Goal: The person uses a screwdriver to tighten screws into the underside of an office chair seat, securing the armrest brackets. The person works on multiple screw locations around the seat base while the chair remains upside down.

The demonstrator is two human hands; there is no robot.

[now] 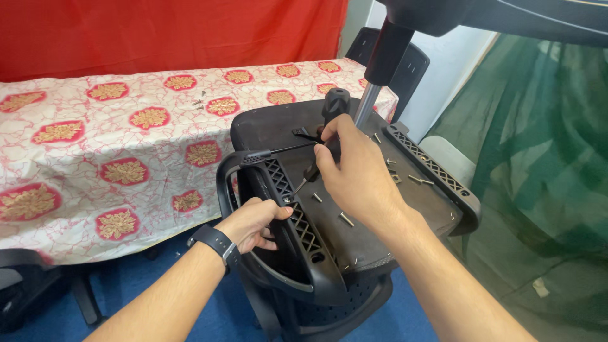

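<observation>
An upturned black office chair seat [373, 209] lies in front of me with its gas-lift column [369, 101] sticking up. My left hand [253, 223], a black watch on its wrist, grips the black lattice armrest [288, 209] on the near left side of the seat. My right hand [351, 168] is closed around a screwdriver [307, 176] whose tip points down at the armrest bracket. A second black armrest [437, 174] lies along the seat's right edge. Several loose screws [347, 220] are scattered on the seat underside.
A table with a white and red patterned cloth [126, 145] stands to the left, a few small screws [200, 101] on it. A red curtain [158, 31] hangs behind. Green netting [544, 158] fills the right. Another dark chair [25, 278] sits at lower left on blue floor.
</observation>
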